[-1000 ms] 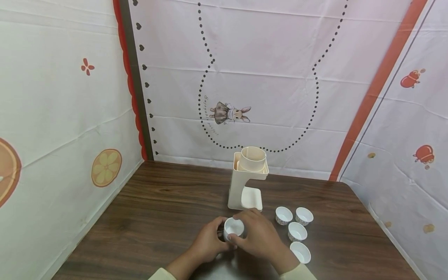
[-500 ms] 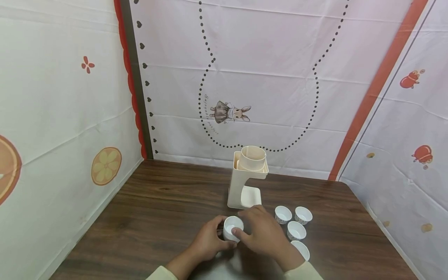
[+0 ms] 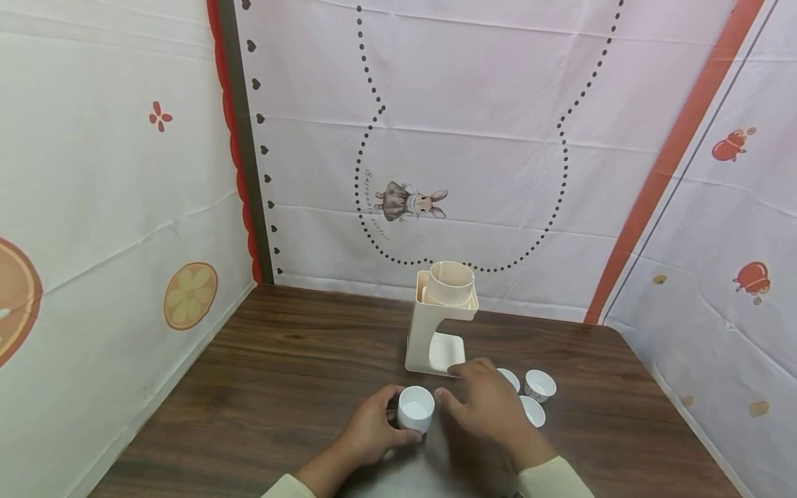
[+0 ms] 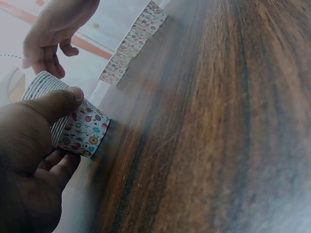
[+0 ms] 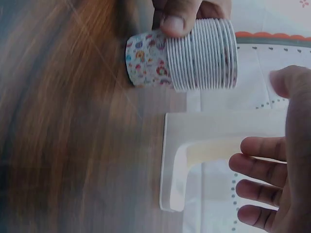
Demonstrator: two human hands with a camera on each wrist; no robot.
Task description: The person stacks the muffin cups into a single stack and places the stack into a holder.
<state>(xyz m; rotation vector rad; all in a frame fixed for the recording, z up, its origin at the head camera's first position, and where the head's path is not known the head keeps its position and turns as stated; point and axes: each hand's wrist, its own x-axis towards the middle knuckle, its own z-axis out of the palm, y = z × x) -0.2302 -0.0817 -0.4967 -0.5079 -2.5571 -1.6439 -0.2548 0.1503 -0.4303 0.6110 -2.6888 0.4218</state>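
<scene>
A stack of small paper cups (image 3: pixel 416 409), white inside with a flowered print outside, stands upright in front of me. My left hand (image 3: pixel 372 427) grips it from the left, thumb on the near side. Many nested rims show along the stack (image 5: pixel 204 56) in the right wrist view. To its right, my right hand (image 3: pixel 488 408) hovers apart from the stack, fingers loosely spread and holding nothing. Single cups (image 3: pixel 539 385) of the same kind stand on the table beyond that hand, some partly covered by it.
A cream cup dispenser (image 3: pixel 423 339) with a round tube on top and a square base tray stands behind the stack. The brown wooden table (image 3: pixel 299 360) is bordered by printed cloth (image 3: pixel 498 173) at the back and sides.
My right hand has let go of the stack's rim and moved right, now covering part of the single cups. The left hand keeps its grip in the same spot.
</scene>
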